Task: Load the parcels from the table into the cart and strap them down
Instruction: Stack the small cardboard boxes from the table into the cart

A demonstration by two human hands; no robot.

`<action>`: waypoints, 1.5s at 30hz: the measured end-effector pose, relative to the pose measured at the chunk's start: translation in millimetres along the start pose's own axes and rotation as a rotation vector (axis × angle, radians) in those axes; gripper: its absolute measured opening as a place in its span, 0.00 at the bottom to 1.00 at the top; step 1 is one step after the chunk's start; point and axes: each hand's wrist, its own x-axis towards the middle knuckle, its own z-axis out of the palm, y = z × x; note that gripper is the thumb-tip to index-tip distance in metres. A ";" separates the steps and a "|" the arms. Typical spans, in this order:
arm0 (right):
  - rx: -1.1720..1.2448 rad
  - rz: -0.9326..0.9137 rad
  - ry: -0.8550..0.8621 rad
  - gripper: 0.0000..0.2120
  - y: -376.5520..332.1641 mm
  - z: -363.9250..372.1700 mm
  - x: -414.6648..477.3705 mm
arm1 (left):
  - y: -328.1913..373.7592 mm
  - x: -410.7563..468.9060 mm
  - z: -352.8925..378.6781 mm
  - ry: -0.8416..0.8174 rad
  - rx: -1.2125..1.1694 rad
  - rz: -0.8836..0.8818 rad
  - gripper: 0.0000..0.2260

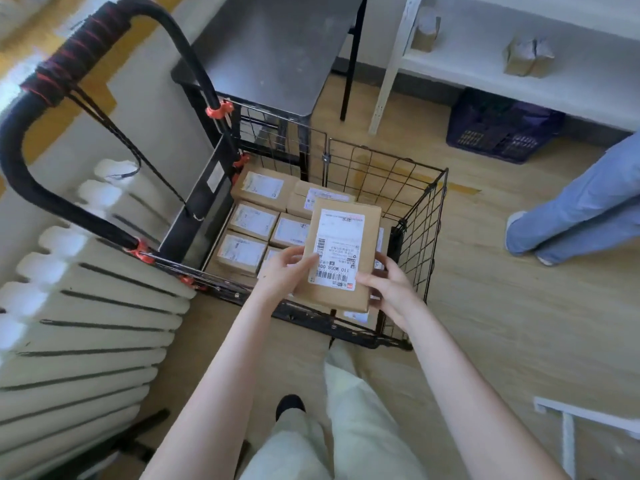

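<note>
Head view looks down into the wire cart (420, 216), which stands on the floor in front of the dark surface (270, 46). Loading looks well along. A layer of labelled brown parcels (254, 221) already lies flat and close-packed on the cart's bottom. The part of the surface in view shows no parcel, but its far end is cut off, so how many remain cannot be told. One larger parcel (343, 237) hangs over the near half of the cart, above the loaded layer, with its label up. The left hand (284, 271) grips its left edge with curled fingers, and the right hand (391, 289) curls round its lower right corner. Setting it down seems to be the step in hand. Strapping appears not yet begun: the black cord (121, 136) is wound round the cart handle (14, 161) and runs down to the cart's back panel, not across the load. A white radiator (86, 323) stands close on the left, tight against the handle side. A white shelf (519, 88) on the right carries small boxes (528, 57), with a dark crate (498, 128) beneath it. Another person's legs (581, 209) stand near the cart's right side, which could crowd any reach round it.
</note>
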 end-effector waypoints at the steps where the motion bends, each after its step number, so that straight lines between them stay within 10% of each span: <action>1: -0.006 0.027 0.005 0.30 0.1 -4.8 14.6 | 2.3 15.3 4.7 0.000 0.050 -0.011 0.11; 23: 0.002 0.323 0.126 0.28 110.2 -16.1 230.8 | -130.1 265.7 54.9 0.091 0.533 -0.296 0.15; 45: -0.151 0.319 0.174 0.33 128.6 -11.4 302.8 | -157.9 301.9 64.5 0.290 0.593 -0.194 0.17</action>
